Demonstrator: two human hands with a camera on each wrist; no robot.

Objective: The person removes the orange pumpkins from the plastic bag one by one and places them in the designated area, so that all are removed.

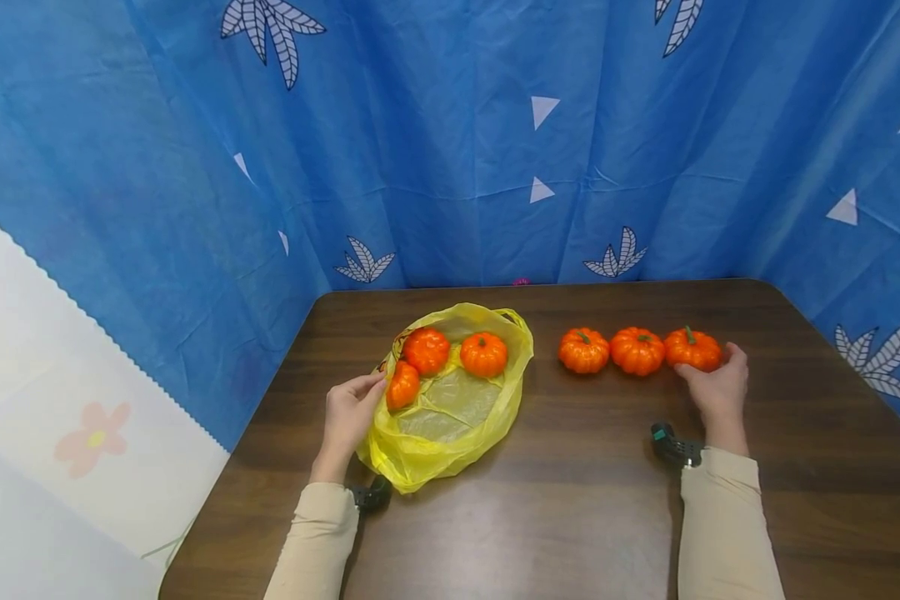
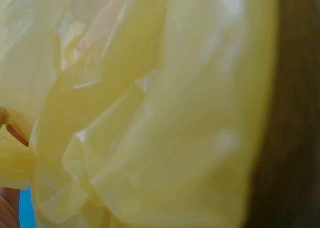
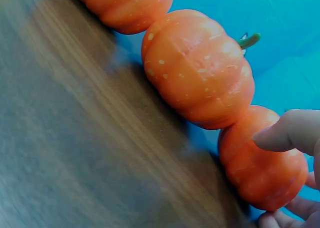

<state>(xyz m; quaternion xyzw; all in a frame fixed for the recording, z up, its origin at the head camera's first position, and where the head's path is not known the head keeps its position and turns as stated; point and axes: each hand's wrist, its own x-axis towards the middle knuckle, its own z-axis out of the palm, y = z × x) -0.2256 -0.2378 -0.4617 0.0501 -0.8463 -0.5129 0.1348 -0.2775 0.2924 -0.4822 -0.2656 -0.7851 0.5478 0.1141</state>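
Observation:
My left hand (image 1: 351,415) pinches the left rim of a yellow plastic bag (image 1: 438,462), which lies with its mouth wide apart. Inside it sit three small orange pumpkins, one at the back (image 1: 426,351), one to the right (image 1: 484,355) and one by the left wall (image 1: 402,386). Yellow film fills most of the left wrist view. On the right, my right hand (image 1: 720,390) grips the end pumpkin (image 3: 265,160) of a row of three, thumb on its near face, other fingers partly hidden. The middle pumpkin (image 1: 637,351) and left pumpkin (image 1: 583,351) stand beside it.
Everything lies on a dark brown wooden table (image 1: 540,500). A blue patterned curtain (image 1: 465,167) hangs behind and to the sides, and a white cloth with a flower (image 1: 93,437) is at the left. Each wrist carries a black camera mount (image 1: 675,447).

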